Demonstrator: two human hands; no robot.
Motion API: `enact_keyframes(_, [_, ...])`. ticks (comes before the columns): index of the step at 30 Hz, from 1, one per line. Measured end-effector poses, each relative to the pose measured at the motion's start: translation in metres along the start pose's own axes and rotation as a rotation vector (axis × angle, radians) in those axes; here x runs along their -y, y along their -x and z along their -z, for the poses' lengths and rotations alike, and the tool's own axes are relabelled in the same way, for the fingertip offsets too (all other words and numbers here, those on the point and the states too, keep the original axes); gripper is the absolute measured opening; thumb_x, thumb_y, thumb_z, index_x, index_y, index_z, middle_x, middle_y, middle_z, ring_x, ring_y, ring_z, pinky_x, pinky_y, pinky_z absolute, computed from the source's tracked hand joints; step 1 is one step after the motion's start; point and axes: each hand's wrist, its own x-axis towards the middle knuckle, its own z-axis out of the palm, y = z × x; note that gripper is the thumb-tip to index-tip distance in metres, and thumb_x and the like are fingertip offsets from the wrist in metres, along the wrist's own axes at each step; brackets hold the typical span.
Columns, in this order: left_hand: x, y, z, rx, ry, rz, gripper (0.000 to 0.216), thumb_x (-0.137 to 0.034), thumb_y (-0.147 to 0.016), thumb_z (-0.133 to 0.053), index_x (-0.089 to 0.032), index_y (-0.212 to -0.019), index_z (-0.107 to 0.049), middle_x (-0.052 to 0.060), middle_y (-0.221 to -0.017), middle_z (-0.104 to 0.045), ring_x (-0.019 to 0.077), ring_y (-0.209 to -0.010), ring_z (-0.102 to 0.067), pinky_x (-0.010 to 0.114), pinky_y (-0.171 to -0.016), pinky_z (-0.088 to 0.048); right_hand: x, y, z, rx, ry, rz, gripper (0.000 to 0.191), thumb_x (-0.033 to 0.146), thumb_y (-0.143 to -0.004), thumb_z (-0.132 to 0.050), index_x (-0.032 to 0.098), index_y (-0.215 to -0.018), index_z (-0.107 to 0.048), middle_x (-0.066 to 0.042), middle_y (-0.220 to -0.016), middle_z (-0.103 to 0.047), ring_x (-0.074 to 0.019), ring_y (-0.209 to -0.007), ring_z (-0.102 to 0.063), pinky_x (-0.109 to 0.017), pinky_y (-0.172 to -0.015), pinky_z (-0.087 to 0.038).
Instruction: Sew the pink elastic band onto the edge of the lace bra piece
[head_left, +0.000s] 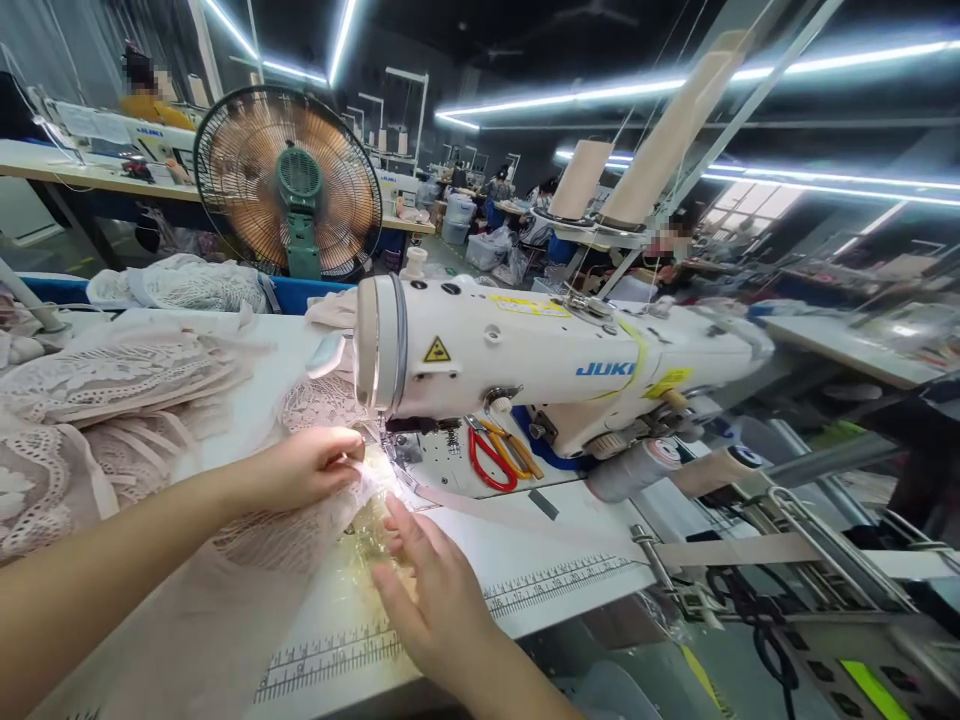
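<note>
Mid-seam: lace fabric (pixel 247 560) lies on the table (pixel 525 560) with its edge under the sewing machine (pixel 525 365) needle, left hand (pixel 311 468) pinching that edge, right hand (pixel 427 590) spread flat pressing it, most lace unfed at left

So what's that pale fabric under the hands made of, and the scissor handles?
The fabric looks like sheer pink lace or mesh: the table shows through it. The scissor handles look like glossy red and orange plastic, though coated metal is possible.
</note>
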Motion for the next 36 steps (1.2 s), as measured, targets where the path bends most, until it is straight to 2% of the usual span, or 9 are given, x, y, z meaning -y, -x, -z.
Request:
enact_keyframes(2, [-0.004, -0.002, 0.002, -0.028, 0.038, 0.058, 0.021, -0.035, -0.089, -0.036, -0.022, -0.073, -0.039, -0.003, -0.061, -0.049, 0.0137, -0.055, -0.05, 0.024, -0.05, -0.045, 0.011, -0.001, -0.011, 0.047, -0.052, 0.105, 0.065, 0.033, -0.092, -0.048, 0.016, -0.15, -0.025, -0.013, -0.108, -0.064, -0.0231, -0.088, -0.061, -0.035, -0.074, -0.051])
enact_keyframes(4, [-0.007, -0.003, 0.001, -0.052, 0.04, 0.106, 0.025, -0.038, -0.094, -0.03, -0.024, -0.074, -0.032, -0.005, -0.057, -0.044, 0.0125, -0.05, -0.047, 0.023, -0.045, -0.042, 0.019, -0.006, -0.019, 0.145, -0.066, 0.093, 0.059, 0.037, -0.089, -0.053, 0.015, -0.142, -0.041, -0.01, -0.097, -0.066, -0.0232, -0.084, -0.061, -0.033, -0.071, -0.051])
enact_keyframes(7, [-0.005, -0.004, -0.004, -0.107, -0.03, 0.165, 0.028, -0.039, -0.095, -0.027, -0.024, -0.071, -0.028, -0.005, -0.055, -0.041, 0.0128, -0.049, -0.047, 0.023, -0.045, -0.04, 0.024, -0.016, -0.021, 0.174, -0.053, -0.107, 0.025, 0.031, -0.088, -0.056, 0.016, -0.104, -0.068, -0.007, -0.083, -0.069, -0.0198, -0.076, -0.063, -0.028, -0.069, -0.048])
enact_keyframes(11, [0.003, -0.002, -0.017, -0.143, -0.219, 0.218, 0.019, -0.031, -0.089, -0.039, -0.023, -0.072, -0.04, 0.0, -0.064, -0.054, 0.0186, -0.061, -0.056, 0.028, -0.054, -0.041, 0.013, -0.025, -0.003, 0.121, 0.054, -0.31, 0.02, 0.021, -0.089, -0.053, 0.017, -0.076, -0.067, -0.004, -0.072, -0.068, -0.0169, -0.07, -0.062, -0.025, -0.062, -0.04])
enact_keyframes(13, [0.003, 0.0, -0.024, -0.122, -0.312, 0.239, 0.013, -0.025, -0.088, -0.04, -0.021, -0.09, -0.053, 0.005, -0.078, -0.063, 0.0219, -0.066, -0.06, 0.029, -0.053, -0.039, 0.006, -0.026, 0.007, 0.161, 0.114, -0.33, 0.02, 0.018, -0.089, -0.05, 0.017, -0.079, -0.068, -0.004, -0.073, -0.069, -0.0171, -0.07, -0.062, -0.026, -0.061, -0.038])
enact_keyframes(15, [-0.001, 0.0, -0.03, -0.084, -0.396, 0.247, 0.026, -0.019, -0.086, -0.041, -0.02, -0.106, -0.057, 0.009, -0.093, -0.065, 0.0222, -0.065, -0.06, 0.029, -0.05, -0.034, 0.0, -0.026, 0.014, 0.22, 0.141, -0.316, 0.023, 0.018, -0.09, -0.048, 0.018, -0.091, -0.07, -0.005, -0.081, -0.072, -0.0182, -0.074, -0.063, -0.026, -0.062, -0.038])
enact_keyframes(20, [-0.011, -0.001, -0.04, 0.013, -0.519, 0.257, 0.024, -0.017, -0.085, -0.044, -0.021, -0.091, -0.067, 0.008, -0.088, -0.061, 0.022, -0.062, -0.057, 0.03, -0.049, -0.024, -0.003, -0.027, 0.02, 0.359, 0.241, -0.32, 0.039, 0.022, -0.091, -0.044, 0.02, -0.126, -0.063, -0.009, -0.093, -0.073, -0.023, -0.082, -0.066, -0.03, -0.063, -0.037])
enact_keyframes(27, [-0.012, -0.006, -0.044, -0.01, -0.495, 0.278, 0.033, -0.025, -0.098, -0.032, -0.019, -0.094, -0.065, 0.007, -0.085, -0.061, 0.0236, -0.077, -0.058, 0.031, -0.058, -0.032, -0.004, -0.035, 0.026, 0.455, 0.373, -0.326, 0.033, 0.019, -0.091, -0.041, 0.019, -0.113, -0.065, -0.007, -0.085, -0.07, -0.0205, -0.073, -0.061, -0.031, -0.057, -0.027])
enact_keyframes(36, [-0.008, -0.018, -0.048, -0.054, -0.385, 0.301, 0.032, -0.023, -0.096, -0.032, -0.018, -0.086, -0.062, 0.01, -0.087, -0.061, 0.0259, -0.079, -0.058, 0.033, -0.06, -0.034, -0.01, -0.044, 0.029, 0.492, 0.417, -0.313, 0.03, 0.019, -0.09, -0.04, 0.019, -0.107, -0.064, -0.006, -0.078, -0.066, -0.0197, -0.072, -0.056, -0.03, -0.056, -0.025])
